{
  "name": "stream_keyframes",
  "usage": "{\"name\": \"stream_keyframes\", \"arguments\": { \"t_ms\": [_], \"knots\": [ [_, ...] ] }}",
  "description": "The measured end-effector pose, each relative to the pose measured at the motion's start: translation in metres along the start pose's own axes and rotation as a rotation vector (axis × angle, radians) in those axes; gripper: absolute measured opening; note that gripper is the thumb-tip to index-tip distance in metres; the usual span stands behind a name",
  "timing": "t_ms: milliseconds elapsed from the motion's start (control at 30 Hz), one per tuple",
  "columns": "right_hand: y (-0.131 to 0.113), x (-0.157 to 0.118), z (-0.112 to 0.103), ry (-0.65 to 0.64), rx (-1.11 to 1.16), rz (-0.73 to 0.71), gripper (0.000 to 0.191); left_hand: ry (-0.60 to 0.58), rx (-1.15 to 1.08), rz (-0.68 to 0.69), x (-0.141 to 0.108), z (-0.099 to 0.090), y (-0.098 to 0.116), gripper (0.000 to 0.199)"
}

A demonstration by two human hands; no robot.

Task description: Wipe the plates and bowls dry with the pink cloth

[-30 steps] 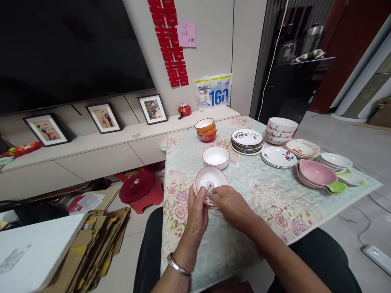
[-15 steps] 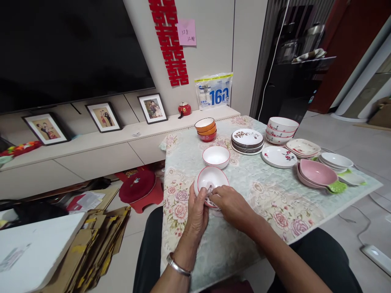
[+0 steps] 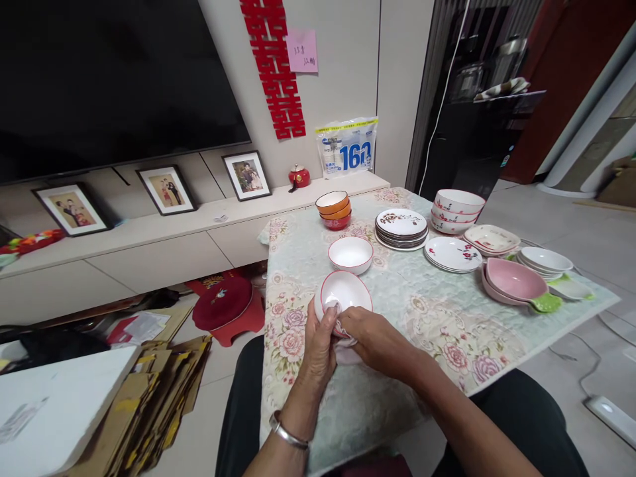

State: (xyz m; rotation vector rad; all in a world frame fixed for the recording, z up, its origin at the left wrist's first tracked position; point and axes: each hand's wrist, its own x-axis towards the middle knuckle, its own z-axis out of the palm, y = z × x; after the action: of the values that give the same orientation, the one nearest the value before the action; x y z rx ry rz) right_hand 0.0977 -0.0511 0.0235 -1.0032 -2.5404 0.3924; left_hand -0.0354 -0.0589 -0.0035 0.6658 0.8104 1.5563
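A white bowl with a red rim (image 3: 350, 291) is tilted above the near part of the table. My left hand (image 3: 320, 338) grips its left side, thumb over the rim. Against the rim nearest me, my right hand (image 3: 372, 334) has its fingers closed on a thin whitish cloth (image 3: 348, 356), part of which hangs below the bowl. A second red-rimmed white bowl (image 3: 350, 254) stands upright just beyond.
Stacked orange and red bowls (image 3: 334, 211), patterned plates (image 3: 401, 228), white bowls (image 3: 457, 211) and pink leaf-shaped dishes (image 3: 517, 280) stand farther back and right. Left of the table are a red stool (image 3: 223, 301) and folded cardboard (image 3: 144, 404).
My right hand has shifted slightly along the near rim, and more of the cloth shows beneath the bowl. My left hand keeps its grip.
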Motion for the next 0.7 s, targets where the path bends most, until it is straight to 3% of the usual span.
{"name": "stream_keyframes", "arguments": {
  "t_ms": [167,467,567,700],
  "knots": [
    [0.009,-0.005,0.003,0.023,-0.205,0.045,0.021,-0.019,-0.039,0.012,0.001,0.001,-0.001,0.056],
    [-0.011,0.000,-0.009,0.078,0.134,0.067,0.011,-0.015,0.035,0.002,-0.002,0.001,0.005,0.068],
    [-0.003,-0.002,-0.005,0.015,0.047,0.014,0.014,-0.001,0.019,0.000,-0.002,0.002,0.003,0.066],
    [0.007,-0.005,-0.001,0.000,-0.165,0.057,0.022,-0.042,-0.052,0.004,0.000,0.001,0.000,0.059]
  ]
}}
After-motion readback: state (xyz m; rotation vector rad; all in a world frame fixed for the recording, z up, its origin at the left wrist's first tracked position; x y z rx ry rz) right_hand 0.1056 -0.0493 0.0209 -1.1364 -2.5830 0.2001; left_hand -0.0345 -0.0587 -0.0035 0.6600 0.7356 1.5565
